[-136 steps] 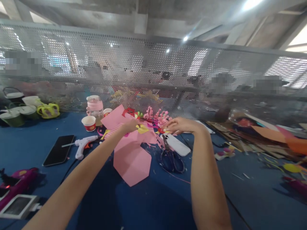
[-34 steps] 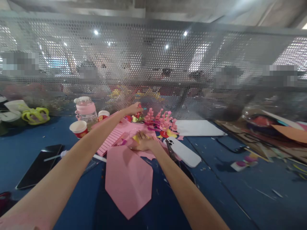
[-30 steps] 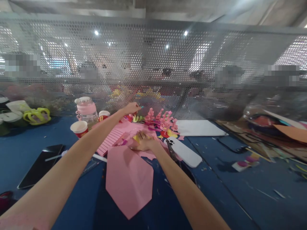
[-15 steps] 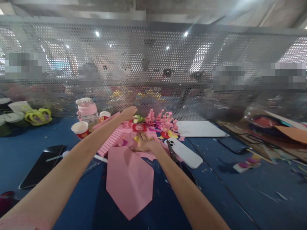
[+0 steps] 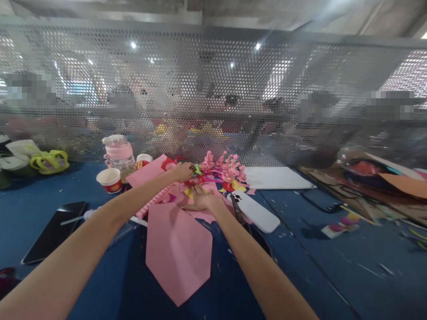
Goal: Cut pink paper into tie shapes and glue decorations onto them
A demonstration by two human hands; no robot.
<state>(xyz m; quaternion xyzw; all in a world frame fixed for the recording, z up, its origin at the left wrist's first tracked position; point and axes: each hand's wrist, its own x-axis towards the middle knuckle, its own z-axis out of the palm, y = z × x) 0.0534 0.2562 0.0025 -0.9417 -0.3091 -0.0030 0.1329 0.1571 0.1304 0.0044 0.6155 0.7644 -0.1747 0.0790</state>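
My left hand [image 5: 182, 171] reaches far across the blue table [image 5: 300, 275] and pinches a small green and red paper piece [image 5: 197, 170] beside a cluster of pink paper flowers [image 5: 224, 163]. My right hand [image 5: 201, 202] lies flat, fingers spread, on a pile of pink and yellow paper scraps [image 5: 187, 194]. A large pointed pink sheet [image 5: 178, 253] lies in front of that hand, between my forearms. A pink lined sheet [image 5: 151, 174] sits under my left wrist.
A white phone [image 5: 257, 212] lies right of my right hand, over dark scissors [image 5: 240, 218]. On the left are a black phone [image 5: 53, 231], a glue gun tip [image 5: 82, 217], a paper cup [image 5: 109, 180] and a pink-lidded jar [image 5: 118, 152]. A perforated metal screen [image 5: 213, 89] closes the back.
My left hand has drawn back a little from the far pile toward me, with the small coloured piece in its fingers. My right hand has stayed pressed on the scraps.
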